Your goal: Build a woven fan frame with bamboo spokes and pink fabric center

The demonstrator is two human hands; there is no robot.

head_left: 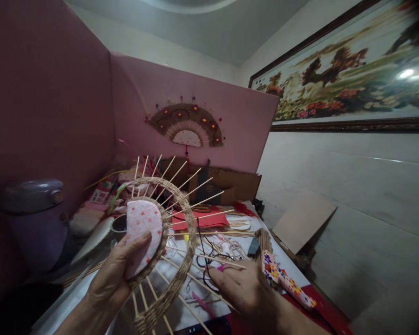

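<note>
My left hand (117, 265) grips a half-round woven fan (186, 237), its thumb lying on the white, red-dotted half-disc (145, 228). Thin wooden sticks spread out from this disc and pass through a band of twisted brown cord. To the right, my right hand (242, 284) is closed beside the lower sticks. A dark cord (199, 237) hangs from a stick near the outer band and runs down to its fingers, which pinch it. The fingertips are partly hidden.
A finished-looking fan (195, 116) hangs on the pink board (230, 111) behind. On the table lie red paper (209, 217), loose cords, sticks and a flower-patterned glue gun (293, 286). A purple bin (35, 223) stands left; a flat board (303, 221) leans right.
</note>
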